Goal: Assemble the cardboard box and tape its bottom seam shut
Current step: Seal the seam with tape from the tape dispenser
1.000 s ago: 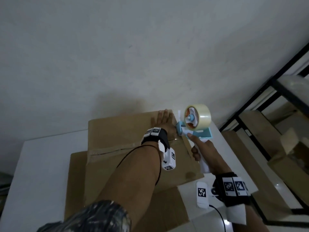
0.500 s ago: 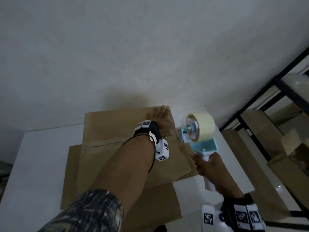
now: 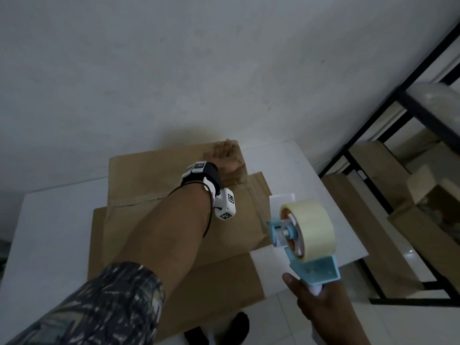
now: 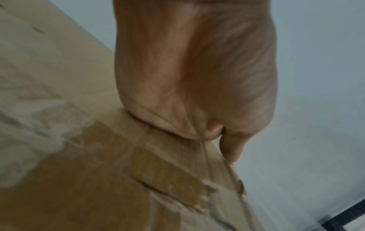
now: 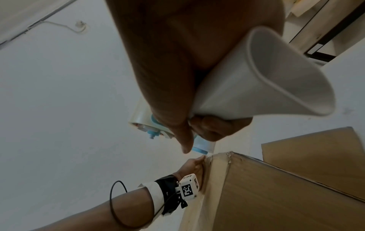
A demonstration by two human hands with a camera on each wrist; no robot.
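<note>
A brown cardboard box (image 3: 149,175) stands on the white table (image 3: 49,232), with a strip of clear tape (image 4: 158,164) along its top seam. My left hand (image 3: 225,158) presses on the box's far right corner. Its thumb (image 4: 233,148) hangs over the right edge, and its fingers are hidden behind the palm. My right hand (image 3: 321,305) grips the white handle (image 5: 266,86) of a blue tape dispenser (image 3: 306,235) with a pale tape roll. It holds the dispenser in the air off the box's near right side, clear of the cardboard. The box corner (image 5: 227,156) looks frayed.
A flat cardboard sheet (image 3: 224,282) lies under the box and reaches the table's front edge. A black metal rack (image 3: 373,135) with more cardboard boxes (image 3: 423,232) stands to the right of the table. A grey wall rises behind.
My right hand has drawn the tape dispenser back from the box's far right corner toward me and lifted it off the box. The left hand has stayed on that corner.
</note>
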